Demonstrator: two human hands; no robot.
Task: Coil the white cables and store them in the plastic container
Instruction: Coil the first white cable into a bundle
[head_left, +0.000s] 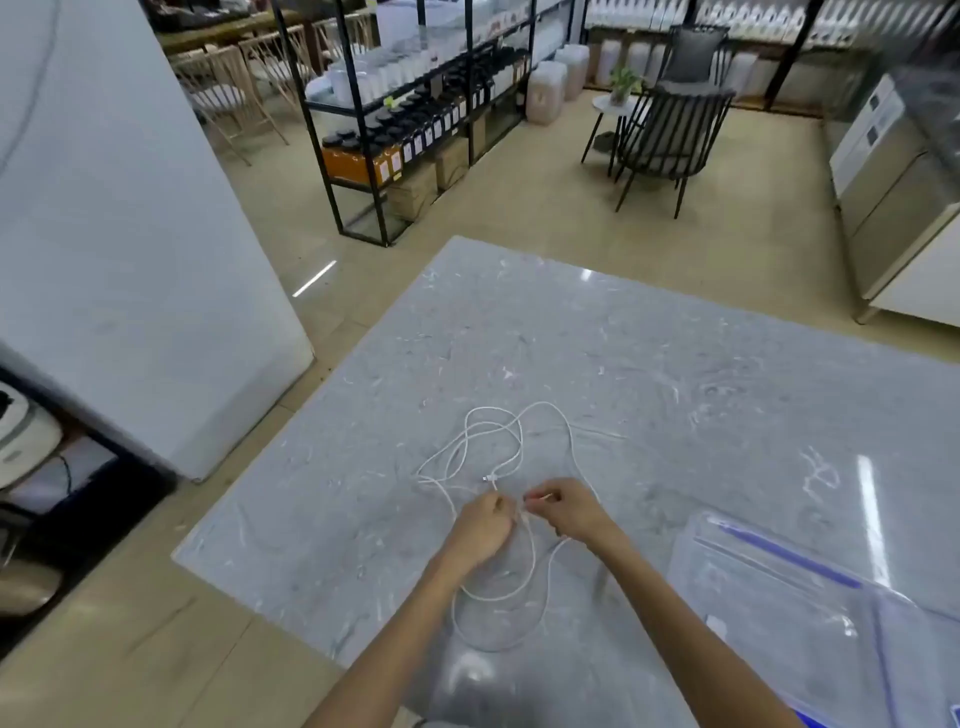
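step: starting coil | hands: left (480, 527) and right (569, 506) each pinch cable (498, 441) on counter (675, 364) | next: wind loops, then container (810, 613)

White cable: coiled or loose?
Loose: the white cable sprawls in irregular loops on the table, outside the plastic container; left hand and right hand pinch it.

The container (753, 597) runs off the frame's lower right. The left hand (480, 526) and right hand (569, 508) hide parts of the cable (571, 436), whose plug (488, 478) type is unreadable.
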